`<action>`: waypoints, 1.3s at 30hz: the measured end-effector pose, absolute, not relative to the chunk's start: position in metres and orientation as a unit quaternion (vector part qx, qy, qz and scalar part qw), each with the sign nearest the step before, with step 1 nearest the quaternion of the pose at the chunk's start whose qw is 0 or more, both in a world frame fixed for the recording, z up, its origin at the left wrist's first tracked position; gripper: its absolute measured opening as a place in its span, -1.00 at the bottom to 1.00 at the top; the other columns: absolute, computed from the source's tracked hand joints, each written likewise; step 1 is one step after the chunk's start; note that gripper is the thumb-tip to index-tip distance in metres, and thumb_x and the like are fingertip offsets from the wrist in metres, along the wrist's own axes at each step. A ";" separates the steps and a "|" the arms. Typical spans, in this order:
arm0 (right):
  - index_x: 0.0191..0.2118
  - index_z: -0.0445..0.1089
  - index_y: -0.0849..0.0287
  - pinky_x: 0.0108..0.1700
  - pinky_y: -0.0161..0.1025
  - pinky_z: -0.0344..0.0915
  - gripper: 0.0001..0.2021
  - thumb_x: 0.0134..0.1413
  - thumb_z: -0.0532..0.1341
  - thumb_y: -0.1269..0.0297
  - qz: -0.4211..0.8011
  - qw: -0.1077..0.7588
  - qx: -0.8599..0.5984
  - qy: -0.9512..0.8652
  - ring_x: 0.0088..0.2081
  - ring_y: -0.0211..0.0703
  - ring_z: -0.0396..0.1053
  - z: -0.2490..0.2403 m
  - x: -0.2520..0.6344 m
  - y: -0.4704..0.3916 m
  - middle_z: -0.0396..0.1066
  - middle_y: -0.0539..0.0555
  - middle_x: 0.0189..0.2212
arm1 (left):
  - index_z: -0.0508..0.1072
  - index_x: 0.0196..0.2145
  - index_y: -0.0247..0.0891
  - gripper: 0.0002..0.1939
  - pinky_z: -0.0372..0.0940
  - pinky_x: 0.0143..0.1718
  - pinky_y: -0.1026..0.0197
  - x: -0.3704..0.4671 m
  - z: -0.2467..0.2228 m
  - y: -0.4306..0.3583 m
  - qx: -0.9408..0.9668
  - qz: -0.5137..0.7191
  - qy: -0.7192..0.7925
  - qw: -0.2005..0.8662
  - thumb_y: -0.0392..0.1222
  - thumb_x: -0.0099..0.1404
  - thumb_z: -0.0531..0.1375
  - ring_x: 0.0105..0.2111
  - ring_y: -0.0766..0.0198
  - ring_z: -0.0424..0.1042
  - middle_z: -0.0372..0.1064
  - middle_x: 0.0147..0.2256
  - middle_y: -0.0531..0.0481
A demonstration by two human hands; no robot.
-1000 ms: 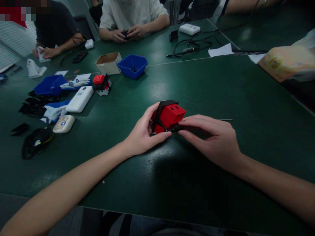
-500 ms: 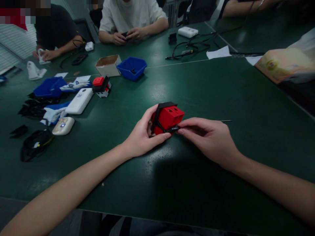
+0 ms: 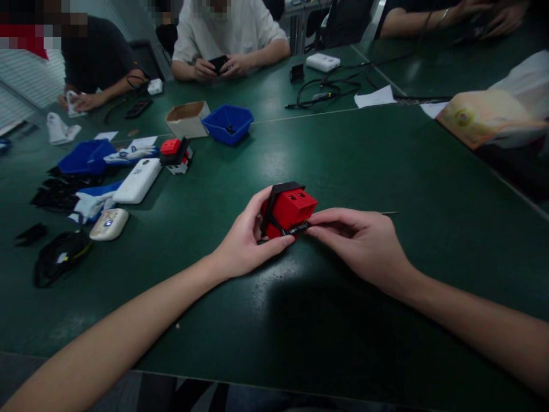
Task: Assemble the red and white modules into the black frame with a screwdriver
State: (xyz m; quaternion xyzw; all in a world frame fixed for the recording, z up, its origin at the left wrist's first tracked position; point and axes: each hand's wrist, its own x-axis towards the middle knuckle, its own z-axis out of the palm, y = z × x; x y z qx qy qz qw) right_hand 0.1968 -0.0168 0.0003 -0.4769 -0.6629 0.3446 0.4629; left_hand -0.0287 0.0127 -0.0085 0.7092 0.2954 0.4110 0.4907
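A red block with a black frame is gripped by my left hand, whose fingers go behind it and whose thumb lies along its lower edge. My right hand pinches a small dark piece against the block's lower right side. The pinched end is partly hidden between thumb and forefinger. A thin rod shows just beyond the right knuckles, low over the green table.
On the left are a red, black and white block, blue bins, a cardboard box, a white power bank, gloves, a coiled cable and black parts. People sit across the table. A plastic bag lies at the right.
The view has shifted slightly. Both hands keep their grip on the block and small piece. Across the table, a person's dark object is now tilted up more.
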 end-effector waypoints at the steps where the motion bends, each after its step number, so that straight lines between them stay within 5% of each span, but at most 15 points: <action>1: -0.27 0.65 0.09 -0.23 -0.20 0.61 -0.91 0.09 0.40 0.26 0.347 0.463 -0.476 -0.662 -0.34 -0.08 0.62 0.001 0.197 -0.017 0.66 0.06 -0.32 | 0.15 0.34 -0.15 -0.20 0.26 0.35 -0.16 -0.029 -0.009 0.013 0.709 0.412 0.296 0.490 -0.09 0.27 0.40 0.31 -0.10 0.32 0.27 0.30 -0.22; 15: -0.27 0.67 0.02 -0.16 -0.17 0.62 -0.88 0.12 0.39 0.39 0.329 0.462 -0.446 -0.692 -0.30 -0.08 0.64 0.003 0.197 -0.016 0.67 0.00 -0.28 | 0.14 0.34 -0.13 -0.21 0.38 0.26 -0.12 -0.028 -0.005 0.009 0.689 0.403 0.306 0.519 -0.10 0.27 0.39 0.27 -0.11 0.37 0.30 0.28 -0.22; 26: -0.23 0.65 0.14 -0.19 -0.19 0.65 -0.84 0.02 0.47 0.29 0.436 0.480 -0.464 -0.604 -0.34 -0.07 0.65 -0.001 0.194 -0.015 0.67 0.08 -0.33 | 0.10 0.34 -0.17 -0.19 0.35 0.27 -0.13 -0.029 -0.007 0.009 0.692 0.389 0.331 0.509 -0.03 0.28 0.38 0.27 -0.13 0.35 0.30 0.26 -0.25; 39: -0.28 0.67 0.04 -0.21 -0.17 0.61 -0.90 0.15 0.38 0.36 0.324 0.447 -0.433 -0.712 -0.36 -0.09 0.63 0.003 0.194 -0.017 0.67 0.00 -0.33 | 0.12 0.32 -0.20 -0.21 0.23 0.34 -0.10 -0.031 -0.009 0.009 0.711 0.405 0.329 0.472 -0.06 0.27 0.37 0.25 -0.07 0.36 0.30 0.25 -0.25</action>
